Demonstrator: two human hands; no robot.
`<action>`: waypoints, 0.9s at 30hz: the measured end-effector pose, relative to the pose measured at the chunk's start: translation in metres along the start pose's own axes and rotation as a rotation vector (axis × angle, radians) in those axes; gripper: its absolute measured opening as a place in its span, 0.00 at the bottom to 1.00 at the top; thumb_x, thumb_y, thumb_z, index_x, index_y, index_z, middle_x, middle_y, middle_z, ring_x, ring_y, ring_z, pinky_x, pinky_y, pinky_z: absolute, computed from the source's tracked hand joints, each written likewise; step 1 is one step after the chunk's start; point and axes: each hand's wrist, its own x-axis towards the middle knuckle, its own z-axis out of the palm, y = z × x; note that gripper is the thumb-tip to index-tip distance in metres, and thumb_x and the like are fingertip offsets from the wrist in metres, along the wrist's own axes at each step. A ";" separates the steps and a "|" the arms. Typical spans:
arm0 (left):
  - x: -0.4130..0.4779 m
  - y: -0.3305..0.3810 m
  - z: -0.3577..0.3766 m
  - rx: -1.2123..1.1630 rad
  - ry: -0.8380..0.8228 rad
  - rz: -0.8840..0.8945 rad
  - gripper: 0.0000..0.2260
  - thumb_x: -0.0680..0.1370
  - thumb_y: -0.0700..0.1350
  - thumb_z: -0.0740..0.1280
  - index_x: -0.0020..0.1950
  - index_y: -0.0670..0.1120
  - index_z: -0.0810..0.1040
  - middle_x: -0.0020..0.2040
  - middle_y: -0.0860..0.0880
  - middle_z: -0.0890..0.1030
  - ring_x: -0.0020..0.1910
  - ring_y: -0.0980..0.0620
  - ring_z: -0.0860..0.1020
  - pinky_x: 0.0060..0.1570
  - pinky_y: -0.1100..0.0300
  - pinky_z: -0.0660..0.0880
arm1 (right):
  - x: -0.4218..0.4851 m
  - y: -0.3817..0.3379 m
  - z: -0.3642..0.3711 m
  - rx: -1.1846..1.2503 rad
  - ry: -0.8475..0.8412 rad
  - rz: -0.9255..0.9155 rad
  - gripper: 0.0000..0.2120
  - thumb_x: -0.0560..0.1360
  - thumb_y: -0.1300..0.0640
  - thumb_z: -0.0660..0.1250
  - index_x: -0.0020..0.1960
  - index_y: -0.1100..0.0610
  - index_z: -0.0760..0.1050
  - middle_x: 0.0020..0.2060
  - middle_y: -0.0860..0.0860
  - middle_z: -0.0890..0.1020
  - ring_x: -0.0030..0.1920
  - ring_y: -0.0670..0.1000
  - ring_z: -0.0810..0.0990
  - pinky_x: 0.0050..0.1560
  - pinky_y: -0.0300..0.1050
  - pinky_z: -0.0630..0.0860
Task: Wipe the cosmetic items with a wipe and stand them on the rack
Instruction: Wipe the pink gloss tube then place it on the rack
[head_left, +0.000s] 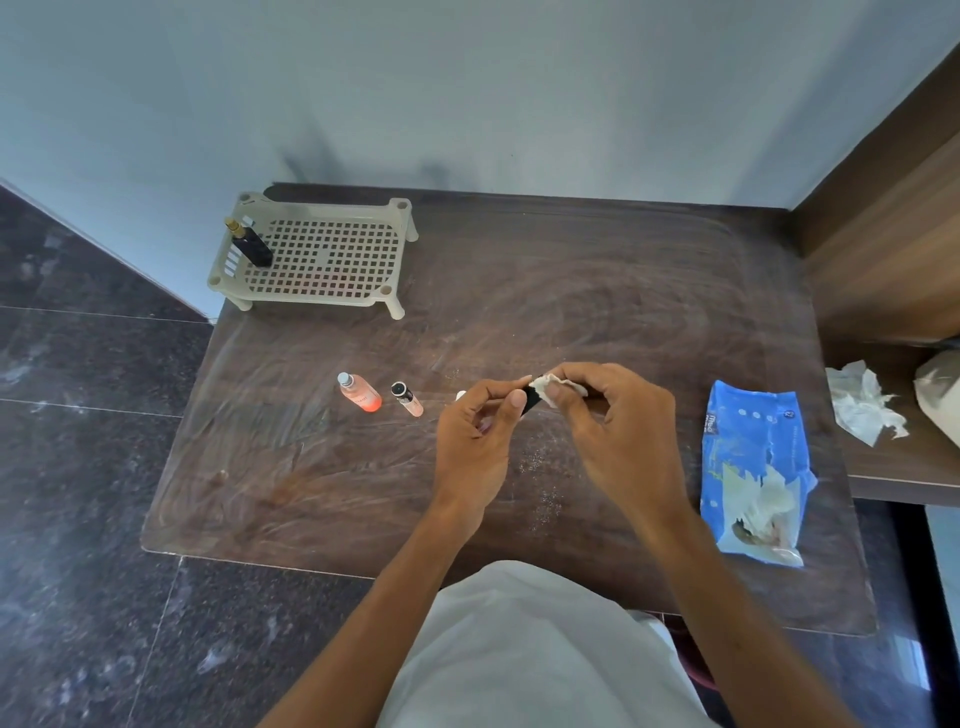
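Both hands meet mid-desk, my left hand (480, 423) pinching a small black cosmetic item (531, 397) while my right hand (605, 415) closes the wipe (556, 387) around its far end (rack (317, 254) lies far-left, nearer my left).

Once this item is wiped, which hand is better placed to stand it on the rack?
Left, probably. The left hand already grips the black item, and the rack sits far left. The right hand is busy holding the wipe.

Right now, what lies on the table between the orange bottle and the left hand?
Head view: a small pink tube with a black cap, between orange bottle and left hand.
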 end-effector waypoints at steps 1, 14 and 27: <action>-0.001 0.000 0.000 -0.021 -0.005 -0.019 0.05 0.78 0.43 0.70 0.52 0.47 0.84 0.47 0.50 0.86 0.49 0.54 0.84 0.53 0.61 0.79 | -0.002 0.001 0.000 -0.002 0.000 0.002 0.05 0.77 0.57 0.71 0.52 0.53 0.84 0.42 0.44 0.84 0.42 0.43 0.81 0.44 0.34 0.77; 0.000 0.030 0.017 -0.415 -0.081 -0.270 0.19 0.80 0.56 0.60 0.60 0.45 0.81 0.45 0.50 0.82 0.42 0.56 0.78 0.46 0.59 0.73 | -0.004 0.029 0.005 0.267 0.025 0.317 0.03 0.77 0.54 0.71 0.48 0.49 0.83 0.39 0.41 0.85 0.41 0.38 0.82 0.40 0.29 0.73; 0.009 0.039 0.032 -1.062 0.119 -0.519 0.10 0.87 0.45 0.52 0.54 0.41 0.69 0.53 0.39 0.84 0.54 0.43 0.84 0.65 0.49 0.74 | -0.041 0.005 0.016 0.409 0.211 0.266 0.07 0.77 0.54 0.70 0.55 0.53 0.83 0.47 0.45 0.85 0.48 0.45 0.83 0.47 0.30 0.76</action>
